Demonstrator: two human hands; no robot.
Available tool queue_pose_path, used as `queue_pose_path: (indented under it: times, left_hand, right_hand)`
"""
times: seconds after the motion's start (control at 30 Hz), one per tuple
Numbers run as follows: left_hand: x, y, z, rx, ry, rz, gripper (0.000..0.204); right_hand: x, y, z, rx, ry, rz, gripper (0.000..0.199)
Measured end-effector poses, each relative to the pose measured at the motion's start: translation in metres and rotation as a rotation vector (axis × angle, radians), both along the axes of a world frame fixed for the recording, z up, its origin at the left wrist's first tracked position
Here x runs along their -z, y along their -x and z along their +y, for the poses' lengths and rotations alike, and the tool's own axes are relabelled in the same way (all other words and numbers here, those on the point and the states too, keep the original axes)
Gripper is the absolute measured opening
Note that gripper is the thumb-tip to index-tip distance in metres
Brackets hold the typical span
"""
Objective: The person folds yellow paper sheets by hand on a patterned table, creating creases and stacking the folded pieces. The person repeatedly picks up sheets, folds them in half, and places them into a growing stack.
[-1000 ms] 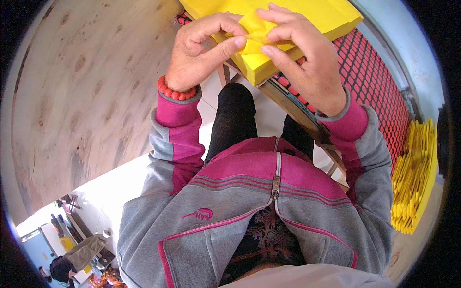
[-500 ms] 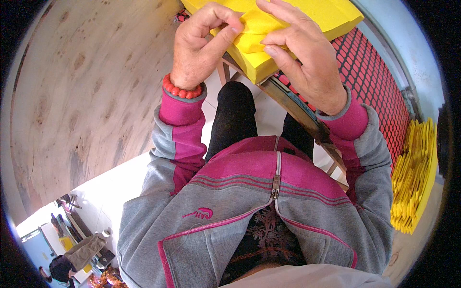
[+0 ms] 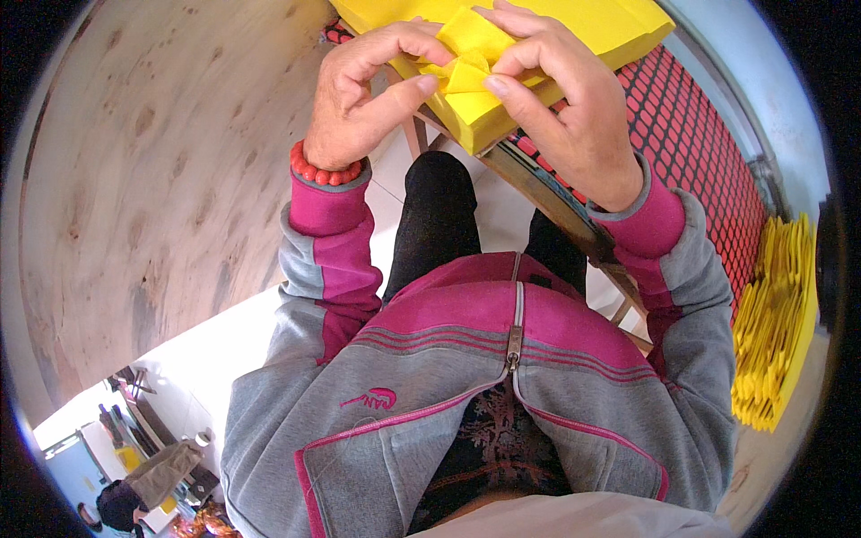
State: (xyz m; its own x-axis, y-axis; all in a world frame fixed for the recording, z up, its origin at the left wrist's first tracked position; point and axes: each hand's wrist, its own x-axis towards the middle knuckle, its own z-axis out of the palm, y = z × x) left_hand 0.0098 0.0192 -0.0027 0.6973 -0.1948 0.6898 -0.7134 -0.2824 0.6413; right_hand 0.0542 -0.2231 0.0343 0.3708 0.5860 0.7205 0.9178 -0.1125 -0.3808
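In the head view, the left hand (image 3: 359, 103) and the right hand (image 3: 574, 108) are both pinching a small folded yellow sheet (image 3: 466, 58), fingers clamped on its creases. It is lying atop a yellow paper stack (image 3: 592, 22), above a red mesh surface (image 3: 691, 134). Another yellow pile (image 3: 776, 323) is sitting to the right.

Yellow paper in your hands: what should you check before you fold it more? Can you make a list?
1. Left hand holds the paper: ok, thumb pinches a folded corner.
2. Right hand holds it too: ok, fingertips press the fold from the other side.
3. Paper rests on the yellow stack: ok.
4. Crease straight and sharp: cannot tell, fingers hide it.
5. Stack sits steady at the table edge: cannot tell, the far part is out of view.
6. Finished yellow pile out of the way: ok, well off to the right.
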Motion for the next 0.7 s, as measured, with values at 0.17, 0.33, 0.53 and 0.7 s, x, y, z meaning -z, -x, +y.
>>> queue_pose_path:
  times: [0.17, 0.33, 0.53, 0.7]
  left_hand:
    - [-0.001, 0.0, -0.002, -0.003, 0.009, -0.012, 0.015]
    - [0.002, 0.0, -0.009, -0.045, 0.058, 0.023, 0.01]
    - [0.014, -0.003, -0.012, -0.094, 0.298, 0.126, 0.012]
    - [0.018, -0.006, -0.014, -0.126, 0.35, 0.099, 0.015]
  right_hand:
    - [0.0, -0.002, 0.002, 0.009, 0.011, 0.014, 0.018]
    - [0.001, -0.001, 0.004, -0.026, -0.101, -0.017, 0.019]
    - [-0.004, 0.002, 0.0, 0.027, -0.024, -0.134, 0.019]
    - [-0.004, -0.001, 0.004, -0.007, 0.011, -0.203, 0.016]
